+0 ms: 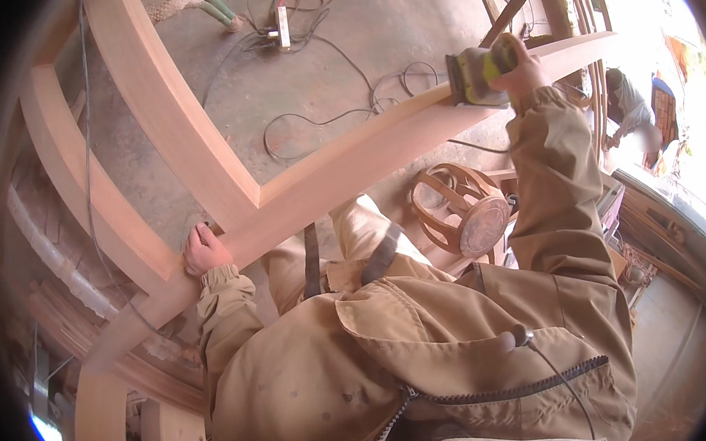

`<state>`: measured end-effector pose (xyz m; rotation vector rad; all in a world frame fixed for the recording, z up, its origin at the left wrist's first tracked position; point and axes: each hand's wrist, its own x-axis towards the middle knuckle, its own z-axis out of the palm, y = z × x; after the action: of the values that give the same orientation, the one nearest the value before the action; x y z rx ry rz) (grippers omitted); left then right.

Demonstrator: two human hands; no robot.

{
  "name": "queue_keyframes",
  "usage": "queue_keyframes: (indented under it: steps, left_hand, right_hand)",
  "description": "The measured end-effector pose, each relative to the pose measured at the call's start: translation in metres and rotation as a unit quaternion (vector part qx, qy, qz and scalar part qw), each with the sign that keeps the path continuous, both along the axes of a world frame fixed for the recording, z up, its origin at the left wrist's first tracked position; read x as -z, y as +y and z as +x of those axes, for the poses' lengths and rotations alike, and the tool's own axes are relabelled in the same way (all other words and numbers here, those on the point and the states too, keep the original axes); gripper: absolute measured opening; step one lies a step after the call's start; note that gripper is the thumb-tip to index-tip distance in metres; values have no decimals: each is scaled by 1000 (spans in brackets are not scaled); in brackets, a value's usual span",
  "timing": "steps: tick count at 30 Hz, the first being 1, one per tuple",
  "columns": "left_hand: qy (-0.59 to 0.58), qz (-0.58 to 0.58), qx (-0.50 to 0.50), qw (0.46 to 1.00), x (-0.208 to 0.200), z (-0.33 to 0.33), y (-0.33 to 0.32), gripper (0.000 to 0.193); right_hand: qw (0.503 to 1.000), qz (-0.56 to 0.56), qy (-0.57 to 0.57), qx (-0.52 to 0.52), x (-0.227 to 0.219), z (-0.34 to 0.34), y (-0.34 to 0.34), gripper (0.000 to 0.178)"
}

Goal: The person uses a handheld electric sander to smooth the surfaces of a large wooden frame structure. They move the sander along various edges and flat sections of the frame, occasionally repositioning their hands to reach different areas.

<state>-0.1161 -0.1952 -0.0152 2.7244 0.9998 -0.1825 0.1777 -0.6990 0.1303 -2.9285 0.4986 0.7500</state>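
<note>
A large pale wooden frame (350, 179) lies across in front of me, its long beam running from the lower left to the upper right. My right hand (524, 72) grips a green and dark power sander (478, 74), which rests on the beam toward its far right end. At the left, my left hand (204, 250) is curled over the near edge of the same beam, close to where a crosspiece (183, 109) joins it. Its fingertips are partly hidden behind the wood.
A white power strip (282, 29) with tangled dark cords lies on the concrete floor (251, 87) beyond the beam. A round openwork wooden stool (472, 211) stands by my legs. More timber (149, 369) is stacked at the left. Another person (630, 107) bends at the far right.
</note>
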Motion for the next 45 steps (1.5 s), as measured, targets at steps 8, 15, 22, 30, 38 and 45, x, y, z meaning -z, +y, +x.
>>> queue_keyframes:
  steps: [8, 15, 22, 30, 38, 45]
  left_hand:
    - [-37, -14, 11, 999, 12, -7, 7, 33]
    - [-15, -11, 6, 1000, 16, -13, 15, 33]
    - [12, -54, -9, 998, -1, 3, 4, 38]
    - [-292, -107, -106, 945, -10, 43, -44, 26]
    - [-324, -206, 210, 899, -27, 115, -233, 17]
    - [-231, -231, 277, 904, -28, 192, -383, 14]
  right_hand:
    - [936, 257, 54, -232, -17, -130, 234, 61]
    - [954, 223, 38, -199, -24, -127, 153, 73]
    - [992, 58, -108, -16, 8, -7, -87, 82]
    - [990, -15, 136, -12, -24, 39, -14, 83]
    - [944, 160, 192, -214, -41, -12, 70, 72]
    - [990, 90, 12, -105, -23, 62, -145, 71]
